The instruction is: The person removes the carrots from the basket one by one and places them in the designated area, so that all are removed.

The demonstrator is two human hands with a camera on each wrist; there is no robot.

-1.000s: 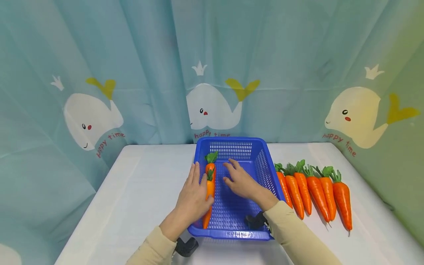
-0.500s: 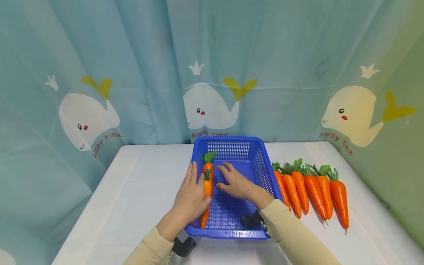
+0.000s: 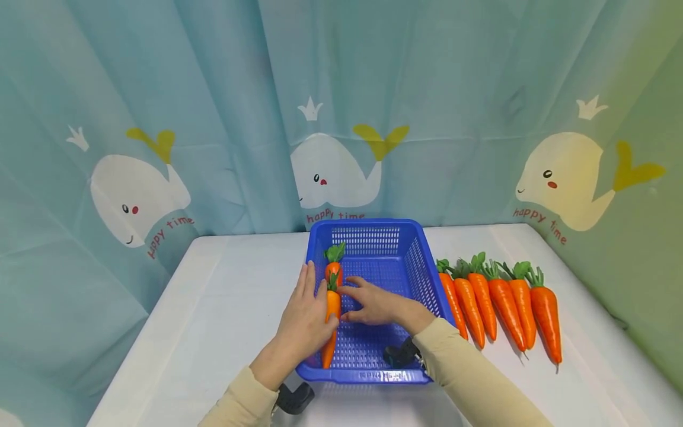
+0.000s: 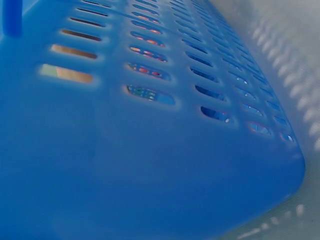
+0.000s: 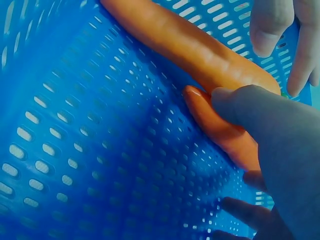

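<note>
In the head view, two orange carrots with green tops lie along the left side of a blue slotted basket (image 3: 373, 373). The front carrot (image 3: 333, 305) overlaps the rear carrot (image 3: 332, 274). My left hand (image 3: 304, 317) lies over the left rim with straight fingers, its thumb at the front carrot. Inside the basket, my right hand (image 3: 373, 302) reaches leftward, fingers spread, fingertips right at the carrots. The right wrist view has the right thumb (image 5: 240, 102) against a carrot tip (image 5: 200, 102), below the larger carrot (image 5: 175, 37). Only the basket wall (image 4: 150, 160) fills the left wrist view; the left hand is hidden there.
Several carrots (image 3: 498, 305) lie side by side on the white table (image 3: 240, 284), right of the basket. A pale blue curtain (image 3: 229, 107) with whale prints hangs behind. Black wrist devices show by the basket's front rim.
My right hand has moved left and slightly down, bringing its fingertips to the carrots. My left hand keeps its place against the basket. The whole head view has shifted slightly.
</note>
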